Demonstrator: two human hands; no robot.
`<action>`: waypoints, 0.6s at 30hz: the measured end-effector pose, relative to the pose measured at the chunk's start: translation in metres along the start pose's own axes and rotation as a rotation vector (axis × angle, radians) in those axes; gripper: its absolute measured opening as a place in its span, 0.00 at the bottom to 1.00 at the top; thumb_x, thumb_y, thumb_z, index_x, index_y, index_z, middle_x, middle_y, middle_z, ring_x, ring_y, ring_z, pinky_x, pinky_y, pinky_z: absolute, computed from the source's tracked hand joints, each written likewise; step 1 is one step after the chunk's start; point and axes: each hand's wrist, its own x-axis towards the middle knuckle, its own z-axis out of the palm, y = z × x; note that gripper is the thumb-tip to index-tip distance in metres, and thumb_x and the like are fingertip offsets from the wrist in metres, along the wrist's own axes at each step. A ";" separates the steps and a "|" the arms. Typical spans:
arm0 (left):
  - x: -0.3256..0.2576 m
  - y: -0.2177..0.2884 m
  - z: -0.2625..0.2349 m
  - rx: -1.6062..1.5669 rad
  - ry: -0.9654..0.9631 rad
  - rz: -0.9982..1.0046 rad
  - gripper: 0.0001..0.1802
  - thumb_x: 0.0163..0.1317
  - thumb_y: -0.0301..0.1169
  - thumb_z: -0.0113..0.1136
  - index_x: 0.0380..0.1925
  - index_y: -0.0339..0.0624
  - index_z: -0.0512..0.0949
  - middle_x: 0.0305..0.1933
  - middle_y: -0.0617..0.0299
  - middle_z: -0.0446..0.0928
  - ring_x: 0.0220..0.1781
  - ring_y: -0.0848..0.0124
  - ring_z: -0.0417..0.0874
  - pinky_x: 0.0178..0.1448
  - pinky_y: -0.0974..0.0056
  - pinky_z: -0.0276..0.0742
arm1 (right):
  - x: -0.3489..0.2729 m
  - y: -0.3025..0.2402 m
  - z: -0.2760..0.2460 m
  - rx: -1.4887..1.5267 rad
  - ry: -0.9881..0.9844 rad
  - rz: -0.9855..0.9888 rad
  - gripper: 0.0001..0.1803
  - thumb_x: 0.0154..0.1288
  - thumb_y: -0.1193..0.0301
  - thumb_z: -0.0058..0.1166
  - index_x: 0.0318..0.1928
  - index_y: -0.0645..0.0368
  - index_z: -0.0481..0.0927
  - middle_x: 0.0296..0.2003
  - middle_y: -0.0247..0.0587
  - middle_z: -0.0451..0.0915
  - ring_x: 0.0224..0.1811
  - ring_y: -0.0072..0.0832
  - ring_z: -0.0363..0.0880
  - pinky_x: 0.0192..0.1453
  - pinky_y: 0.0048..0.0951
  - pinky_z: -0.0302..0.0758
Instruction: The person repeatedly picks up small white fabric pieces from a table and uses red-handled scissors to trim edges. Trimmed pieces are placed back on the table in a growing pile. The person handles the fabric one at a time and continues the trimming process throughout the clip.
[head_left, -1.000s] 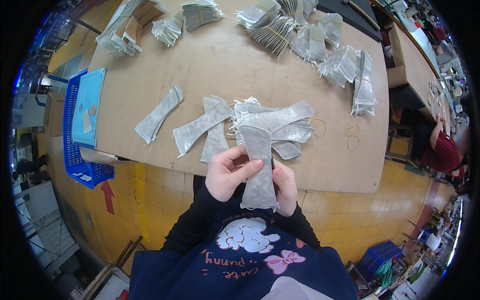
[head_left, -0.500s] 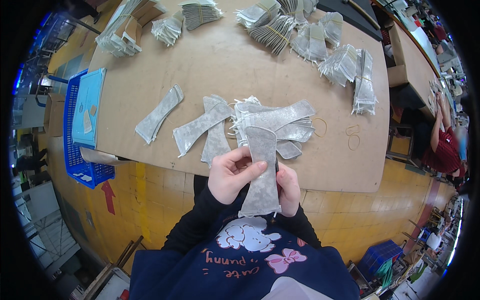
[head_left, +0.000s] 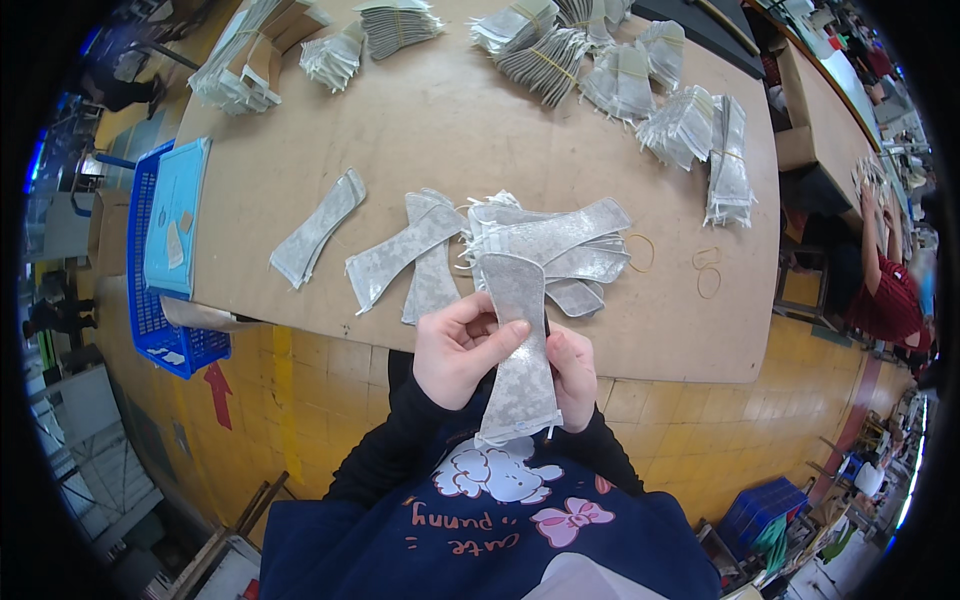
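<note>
A grey, mottled fabric piece [head_left: 517, 385], narrow in the middle and flared at both ends, is held upright before my chest. My left hand [head_left: 448, 358] pinches it, thumb on the front and fingers behind. Close against its right edge is my right hand [head_left: 573, 378], fingers curled; a bit of something dark shows there, mostly hidden, its kind unclear. White thread ends hang from the piece's lower edge. Just beyond my hands lies a fanned pile of similar pieces [head_left: 570, 240]. Left of it, some pieces cross one another [head_left: 415, 250], and others [head_left: 320, 230] lie apart.
Banded bundles of pieces [head_left: 545, 65] line the table's far side. Loose rubber bands [head_left: 708, 272] lie on the right of the brown tabletop [head_left: 640, 345]. A blue basket [head_left: 150, 325] with a light-blue board [head_left: 178, 215] stands at the left edge. A co-worker [head_left: 890, 290] sits far right.
The fabric piece has shifted slightly left and tilted a little in my hands. My right hand has moved slightly left with it. The piles on the table look the same.
</note>
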 end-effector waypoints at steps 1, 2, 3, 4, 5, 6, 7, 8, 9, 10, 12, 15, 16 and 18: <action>0.000 -0.001 0.001 -0.010 0.002 0.007 0.13 0.59 0.22 0.60 0.44 0.28 0.75 0.37 0.59 0.80 0.38 0.80 0.79 0.42 0.75 0.75 | 0.000 0.001 0.001 -0.001 0.007 -0.008 0.27 0.69 0.54 0.46 0.50 0.70 0.72 0.34 0.32 0.76 0.32 0.12 0.72 0.35 0.15 0.67; 0.000 -0.002 0.001 -0.019 -0.002 0.005 0.14 0.59 0.22 0.60 0.45 0.28 0.75 0.38 0.59 0.79 0.38 0.79 0.79 0.42 0.75 0.75 | 0.000 0.002 0.001 -0.001 0.012 -0.016 0.27 0.69 0.54 0.46 0.50 0.70 0.72 0.34 0.32 0.76 0.32 0.12 0.71 0.35 0.15 0.67; 0.001 -0.004 0.002 -0.036 -0.003 0.015 0.14 0.59 0.22 0.60 0.46 0.28 0.74 0.39 0.59 0.79 0.38 0.79 0.79 0.42 0.75 0.75 | 0.000 0.003 0.001 0.014 0.026 -0.022 0.27 0.69 0.53 0.45 0.50 0.70 0.72 0.34 0.32 0.76 0.32 0.12 0.71 0.35 0.15 0.66; 0.001 -0.005 0.002 -0.053 -0.004 0.024 0.15 0.60 0.22 0.59 0.46 0.28 0.74 0.39 0.59 0.79 0.39 0.79 0.79 0.42 0.75 0.75 | 0.001 0.004 0.002 0.029 0.040 -0.027 0.27 0.69 0.53 0.45 0.50 0.70 0.72 0.34 0.32 0.76 0.32 0.12 0.71 0.35 0.15 0.66; 0.001 -0.005 0.002 -0.086 0.002 0.015 0.15 0.60 0.21 0.59 0.47 0.28 0.74 0.40 0.59 0.79 0.39 0.79 0.79 0.42 0.75 0.75 | 0.002 0.004 0.001 0.058 0.044 -0.019 0.28 0.69 0.53 0.45 0.50 0.70 0.72 0.34 0.32 0.76 0.31 0.13 0.71 0.35 0.15 0.66; 0.001 -0.005 0.002 -0.119 0.007 0.005 0.16 0.60 0.21 0.59 0.48 0.28 0.73 0.40 0.59 0.79 0.39 0.79 0.79 0.42 0.75 0.75 | 0.002 0.004 0.001 0.028 0.029 -0.016 0.28 0.69 0.52 0.45 0.50 0.70 0.72 0.34 0.32 0.76 0.31 0.12 0.70 0.34 0.15 0.66; 0.001 -0.005 0.002 -0.152 0.013 -0.005 0.16 0.60 0.21 0.58 0.49 0.28 0.73 0.41 0.58 0.79 0.39 0.79 0.79 0.43 0.75 0.75 | 0.004 0.003 -0.001 0.013 0.004 -0.001 0.28 0.69 0.52 0.45 0.50 0.70 0.72 0.34 0.32 0.76 0.31 0.12 0.70 0.34 0.15 0.65; 0.001 -0.005 0.002 -0.130 0.015 -0.013 0.16 0.59 0.21 0.58 0.48 0.29 0.73 0.41 0.59 0.79 0.40 0.79 0.78 0.43 0.74 0.74 | 0.005 0.002 -0.002 -0.002 -0.021 0.013 0.28 0.69 0.52 0.45 0.50 0.70 0.72 0.34 0.32 0.76 0.31 0.12 0.70 0.34 0.14 0.65; 0.002 -0.004 0.002 -0.106 0.017 -0.022 0.16 0.59 0.21 0.59 0.48 0.29 0.73 0.42 0.59 0.78 0.40 0.79 0.78 0.43 0.74 0.73 | 0.006 0.001 -0.003 -0.001 -0.038 0.027 0.28 0.69 0.52 0.45 0.51 0.70 0.71 0.34 0.33 0.76 0.32 0.13 0.70 0.35 0.15 0.66; 0.002 -0.003 0.001 -0.083 0.019 -0.031 0.16 0.58 0.21 0.59 0.47 0.30 0.73 0.42 0.59 0.78 0.41 0.78 0.77 0.44 0.74 0.72 | 0.007 0.000 -0.004 0.001 -0.054 0.041 0.28 0.69 0.53 0.45 0.51 0.70 0.71 0.35 0.33 0.76 0.32 0.13 0.71 0.35 0.15 0.66; 0.003 -0.002 0.002 -0.111 0.002 -0.012 0.15 0.58 0.21 0.59 0.46 0.30 0.73 0.41 0.60 0.78 0.40 0.78 0.78 0.44 0.74 0.73 | 0.006 -0.002 -0.004 0.017 -0.076 0.057 0.28 0.69 0.53 0.45 0.52 0.70 0.71 0.36 0.34 0.76 0.34 0.14 0.72 0.37 0.15 0.67; 0.003 -0.001 0.004 -0.098 -0.003 0.000 0.13 0.59 0.22 0.60 0.44 0.30 0.75 0.39 0.60 0.79 0.39 0.78 0.78 0.43 0.73 0.73 | 0.005 -0.004 -0.003 0.055 -0.094 0.062 0.28 0.69 0.54 0.45 0.53 0.70 0.70 0.38 0.35 0.77 0.37 0.15 0.73 0.40 0.16 0.68; 0.004 -0.001 0.004 -0.085 -0.001 0.003 0.12 0.59 0.22 0.60 0.43 0.30 0.75 0.38 0.60 0.79 0.38 0.78 0.79 0.42 0.73 0.74 | 0.005 -0.004 -0.002 0.063 -0.100 0.062 0.28 0.69 0.54 0.45 0.53 0.70 0.70 0.39 0.35 0.77 0.38 0.15 0.74 0.41 0.17 0.69; 0.004 -0.001 0.005 -0.058 0.016 0.009 0.11 0.58 0.22 0.61 0.41 0.30 0.76 0.37 0.59 0.80 0.36 0.78 0.79 0.41 0.74 0.74 | 0.005 -0.005 -0.001 0.074 -0.095 0.067 0.28 0.70 0.54 0.45 0.53 0.70 0.69 0.40 0.36 0.77 0.39 0.16 0.74 0.42 0.17 0.69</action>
